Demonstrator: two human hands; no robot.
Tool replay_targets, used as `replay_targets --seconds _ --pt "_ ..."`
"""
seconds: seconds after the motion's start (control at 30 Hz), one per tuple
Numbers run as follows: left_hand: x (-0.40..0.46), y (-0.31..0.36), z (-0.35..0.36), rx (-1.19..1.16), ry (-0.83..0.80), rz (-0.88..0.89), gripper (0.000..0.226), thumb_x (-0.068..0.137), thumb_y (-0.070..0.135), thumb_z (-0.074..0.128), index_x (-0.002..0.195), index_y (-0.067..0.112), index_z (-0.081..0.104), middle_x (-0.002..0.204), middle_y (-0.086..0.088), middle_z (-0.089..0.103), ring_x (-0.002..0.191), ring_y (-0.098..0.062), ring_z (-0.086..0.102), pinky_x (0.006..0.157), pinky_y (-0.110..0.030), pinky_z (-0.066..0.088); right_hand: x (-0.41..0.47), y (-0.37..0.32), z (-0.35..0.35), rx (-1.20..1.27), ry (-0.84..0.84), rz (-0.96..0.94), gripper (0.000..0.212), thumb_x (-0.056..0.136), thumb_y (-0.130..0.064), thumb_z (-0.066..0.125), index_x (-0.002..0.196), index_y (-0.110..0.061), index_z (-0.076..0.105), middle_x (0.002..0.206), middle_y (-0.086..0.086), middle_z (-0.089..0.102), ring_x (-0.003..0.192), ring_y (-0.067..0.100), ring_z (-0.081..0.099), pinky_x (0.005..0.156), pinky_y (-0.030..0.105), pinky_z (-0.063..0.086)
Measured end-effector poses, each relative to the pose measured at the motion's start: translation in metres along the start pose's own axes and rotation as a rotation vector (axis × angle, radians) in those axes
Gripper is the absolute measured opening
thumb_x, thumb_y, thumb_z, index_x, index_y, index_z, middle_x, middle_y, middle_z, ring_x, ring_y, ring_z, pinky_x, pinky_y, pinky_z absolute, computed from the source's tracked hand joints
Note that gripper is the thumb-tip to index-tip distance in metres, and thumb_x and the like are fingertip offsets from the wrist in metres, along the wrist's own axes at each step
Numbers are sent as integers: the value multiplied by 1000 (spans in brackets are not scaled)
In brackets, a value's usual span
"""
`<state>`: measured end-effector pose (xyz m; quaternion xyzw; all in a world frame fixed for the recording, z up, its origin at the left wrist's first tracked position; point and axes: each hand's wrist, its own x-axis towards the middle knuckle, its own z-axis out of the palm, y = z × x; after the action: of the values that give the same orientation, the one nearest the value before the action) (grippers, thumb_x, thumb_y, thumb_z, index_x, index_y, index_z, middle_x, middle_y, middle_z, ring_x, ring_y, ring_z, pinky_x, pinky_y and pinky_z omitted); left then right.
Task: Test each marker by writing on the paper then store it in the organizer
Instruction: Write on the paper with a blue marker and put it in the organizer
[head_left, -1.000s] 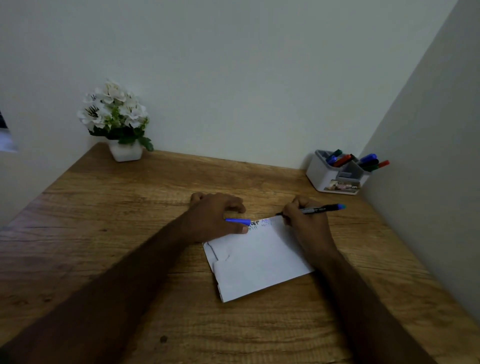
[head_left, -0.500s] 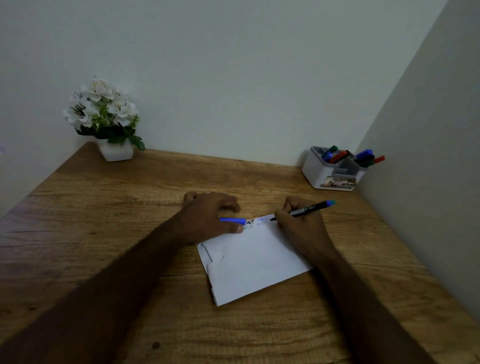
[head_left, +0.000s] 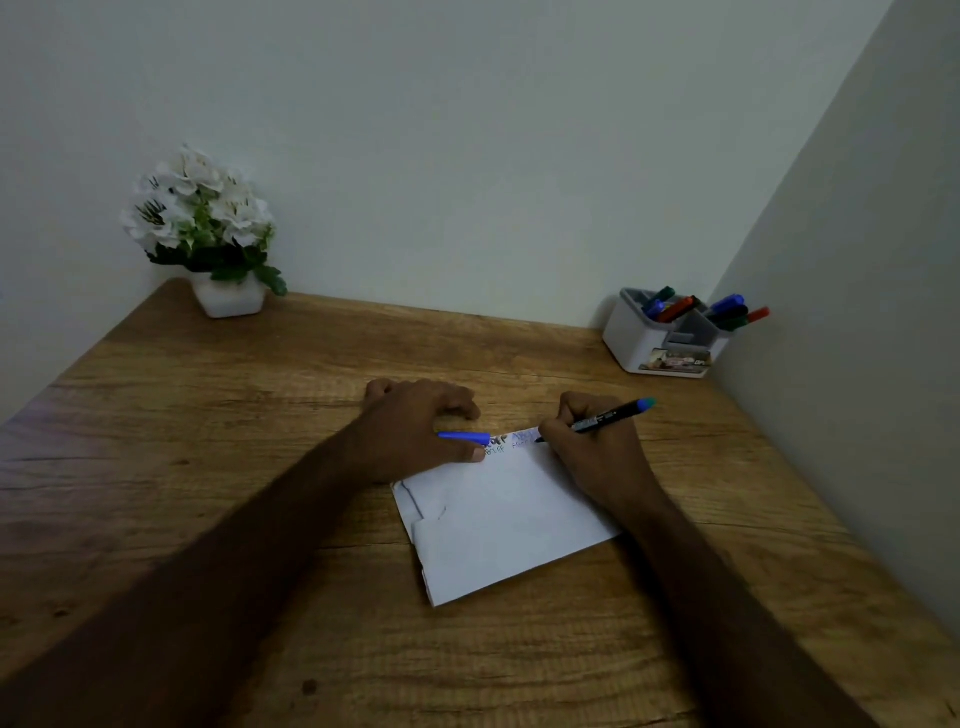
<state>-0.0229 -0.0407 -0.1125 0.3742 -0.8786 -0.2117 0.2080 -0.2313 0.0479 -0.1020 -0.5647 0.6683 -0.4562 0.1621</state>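
A folded white paper lies on the wooden desk, with lines of writing along its far edge. My right hand grips a black marker with a blue end, its tip touching the paper's far edge. My left hand rests flat on the paper's far left corner and holds a blue marker cap between its fingers. The white and grey organizer stands at the far right corner of the desk and holds several markers in blue, red, green and black.
A white pot of white flowers stands at the far left of the desk by the wall. A wall runs close along the desk's right side, right behind the organizer.
The right hand and marker tip have moved slightly left along the paper's far edge. The left hand still presses the paper; the view has shifted a little.
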Motion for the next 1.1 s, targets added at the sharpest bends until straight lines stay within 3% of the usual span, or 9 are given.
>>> replay_targets --seconds 0.2,0.37,0.47,0.53,0.8,0.93,1.1 --pt "1 0 0 -6 -10 -2 59 67 69 59 118 38 62 143 20 48 132 -4 41 96 -31 6 1 0 0 5 19 14 25 81 -2 64 66 9 48 60 17 51 56 14 46 52 29 40" --pt "0 0 0 8 -13 -12 54 72 66 65 118 38 62 143 20 48 132 -4 41 104 -36 8 1 0 1 -16 31 33 23 82 -4 66 67 7 52 59 13 54 54 8 47 48 20 39" --pt "0 1 0 20 -9 -15 48 78 60 67 119 37 62 144 20 47 133 -6 40 107 -39 8 1 0 -1 10 39 23 24 82 -2 65 68 11 50 63 21 54 57 14 48 51 24 40" --pt "0 1 0 22 -8 -22 47 78 60 68 119 37 62 144 19 47 134 -6 40 108 -40 8 0 -1 0 -7 22 20 25 82 -3 65 68 10 50 61 17 53 57 14 47 51 26 40" --pt "2 0 1 35 -10 -20 49 77 63 66 119 39 61 144 20 46 133 -5 40 107 -41 9 1 -2 -1 35 46 34 24 82 -1 64 70 13 49 66 25 54 58 14 47 51 23 40" --pt "1 -2 1 18 -16 -19 58 67 71 57 117 41 61 143 21 47 132 -4 40 102 -36 9 0 -2 1 19 17 36 23 81 -1 64 67 8 50 57 7 50 52 5 43 46 16 36" --pt "2 -3 2 22 -1 -10 50 74 66 65 117 41 60 144 21 46 132 -5 40 103 -38 9 1 1 0 47 40 36 23 81 -1 64 65 6 50 58 8 51 53 8 44 47 18 37"
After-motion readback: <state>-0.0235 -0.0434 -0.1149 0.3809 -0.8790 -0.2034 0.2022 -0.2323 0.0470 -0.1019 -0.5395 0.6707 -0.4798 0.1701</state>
